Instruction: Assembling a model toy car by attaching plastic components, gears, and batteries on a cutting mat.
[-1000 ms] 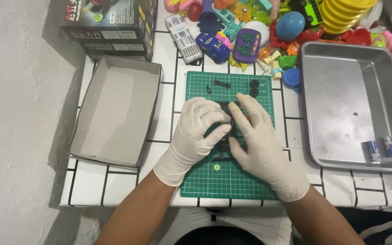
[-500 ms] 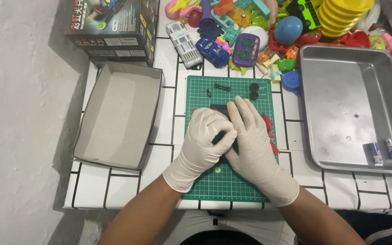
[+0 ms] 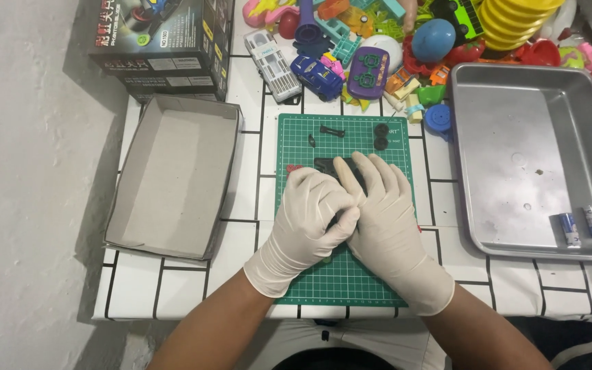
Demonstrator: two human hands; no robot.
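Both my hands wear white gloves and rest together over a green cutting mat (image 3: pixel 337 281). My left hand (image 3: pixel 306 223) is curled, fingers pressed on a small black toy part (image 3: pixel 327 165) that shows just above my fingers. My right hand (image 3: pixel 385 212) lies flat beside it, fingers stretched over the same black part, which is mostly hidden. Small black pieces lie on the mat's far end: a thin black rod (image 3: pixel 332 130) and two small black wheels (image 3: pixel 381 134).
An open grey cardboard box lid (image 3: pixel 173 178) sits left of the mat, a printed dark box (image 3: pixel 162 41) behind it. A metal tray (image 3: pixel 536 157) at right holds two small batteries (image 3: pixel 580 226). Several colourful toys (image 3: pixel 378 41) crowd the back.
Both hands have slid slightly toward me and to the left on the mat, staying pressed together over the black part. The camera view shifted a little.
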